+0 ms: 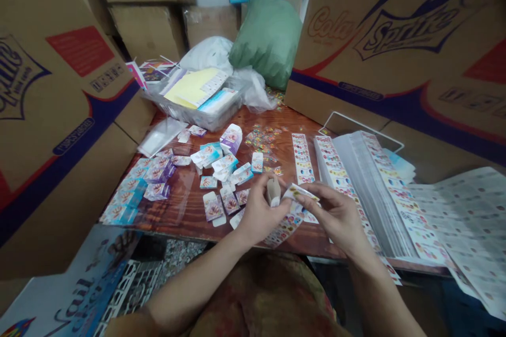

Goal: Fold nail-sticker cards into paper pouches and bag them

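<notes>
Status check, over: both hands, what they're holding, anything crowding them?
Left hand holding small box. Right hand pinching sticker piece close beside it. Small cartons scattered near left hand; nothing visible between box and sticker piece.

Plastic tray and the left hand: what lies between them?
In the head view, scattered small cartons, white with blue or purple, lie between the tray and the left hand.

Dim, soft light — faint sheen on tabletop [190, 220]; fine detail smeared — cartons [407, 71] stretched toward edges.
</notes>
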`<state>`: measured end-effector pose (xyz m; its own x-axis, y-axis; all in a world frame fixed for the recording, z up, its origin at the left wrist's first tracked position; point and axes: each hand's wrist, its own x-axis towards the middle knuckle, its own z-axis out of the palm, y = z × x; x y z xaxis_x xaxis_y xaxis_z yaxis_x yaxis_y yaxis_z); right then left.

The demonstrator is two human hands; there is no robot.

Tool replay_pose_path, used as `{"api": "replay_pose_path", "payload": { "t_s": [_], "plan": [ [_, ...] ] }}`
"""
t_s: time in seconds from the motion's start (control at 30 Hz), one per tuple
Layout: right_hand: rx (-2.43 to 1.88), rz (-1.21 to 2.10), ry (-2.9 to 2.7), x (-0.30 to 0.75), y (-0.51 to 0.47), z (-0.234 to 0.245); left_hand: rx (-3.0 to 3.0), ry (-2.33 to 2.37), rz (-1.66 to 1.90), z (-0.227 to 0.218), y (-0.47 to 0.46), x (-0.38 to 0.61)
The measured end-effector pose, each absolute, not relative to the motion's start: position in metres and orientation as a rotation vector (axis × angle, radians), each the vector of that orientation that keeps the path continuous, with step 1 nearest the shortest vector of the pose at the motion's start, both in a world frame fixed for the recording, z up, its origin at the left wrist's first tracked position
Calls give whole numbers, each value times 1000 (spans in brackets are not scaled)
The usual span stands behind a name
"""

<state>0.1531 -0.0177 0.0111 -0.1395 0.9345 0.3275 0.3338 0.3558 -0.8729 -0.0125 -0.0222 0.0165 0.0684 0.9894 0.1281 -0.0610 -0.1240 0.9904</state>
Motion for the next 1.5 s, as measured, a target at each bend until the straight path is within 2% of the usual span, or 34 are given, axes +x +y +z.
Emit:
{"api": "replay_pose_path", "payload": {
  "t_s": [0.13, 0.23, 0.37, 0.63, 0.83, 1.07, 1.3, 1.5],
  "plan": [
    [-1184, 1016, -1423, 146, -23, 5, 1389, 1099, 1254, 11, -26, -19],
    [-1216, 1032, -1394, 144, -25, 4, 1454, 1147, 1156, 6, -31, -23],
    [-1265, 985, -1376, 142, -26, 3, 1708, 1342, 1319, 0, -38, -22],
    [-1249, 1009, -1345, 133, -32, 6, 1954, 1380, 1579, -6, -47, -11],
    [-1278, 989, -1244, 137, -33, 3, 1793, 1381, 1536, 1, -50, -12],
    [-1327, 886, -1163, 135, -36, 0, 1522, 1259, 1222, 7, -54, -12],
    [-1188, 457, -1731, 137, -43, 1, 1071, 1032, 1219, 9, -46, -22],
    [-991, 383, -2115, 138, -51, 5, 894, 966, 1193, 11, -38, -36]
  ]
}}
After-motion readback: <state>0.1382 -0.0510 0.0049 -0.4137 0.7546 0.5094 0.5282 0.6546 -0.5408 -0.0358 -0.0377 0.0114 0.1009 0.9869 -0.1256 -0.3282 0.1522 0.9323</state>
